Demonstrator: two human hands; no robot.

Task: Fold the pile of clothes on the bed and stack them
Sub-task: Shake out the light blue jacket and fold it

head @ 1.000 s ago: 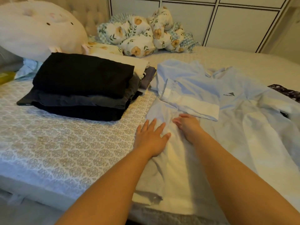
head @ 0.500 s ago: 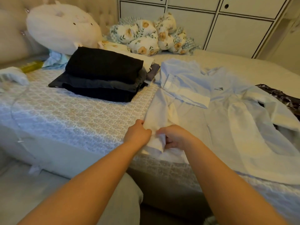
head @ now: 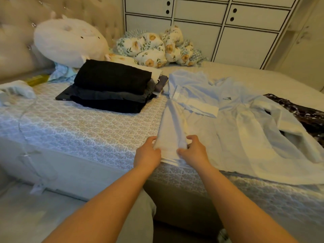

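Note:
A pale blue shirt (head: 233,120) with a small dark chest logo lies spread on the bed, its left sleeve folded across the front. My left hand (head: 148,153) and my right hand (head: 191,151) both pinch the shirt's lower left hem at the bed's near edge, with the cloth bunched up between them. A stack of folded dark clothes (head: 112,86) sits to the left, a black piece on top. A dark patterned garment (head: 298,111) lies partly under the shirt at the right.
A round white plush pillow (head: 70,41) and floral stuffed toys (head: 157,48) sit at the head of the bed (head: 78,127). White cabinets (head: 228,28) stand behind. A white cloth (head: 15,90) lies at the far left. The bed's near edge drops to the floor.
My hands went from lying flat on the shirt to gripping its lower left hem at the bed's edge. The hem now stands bunched between them.

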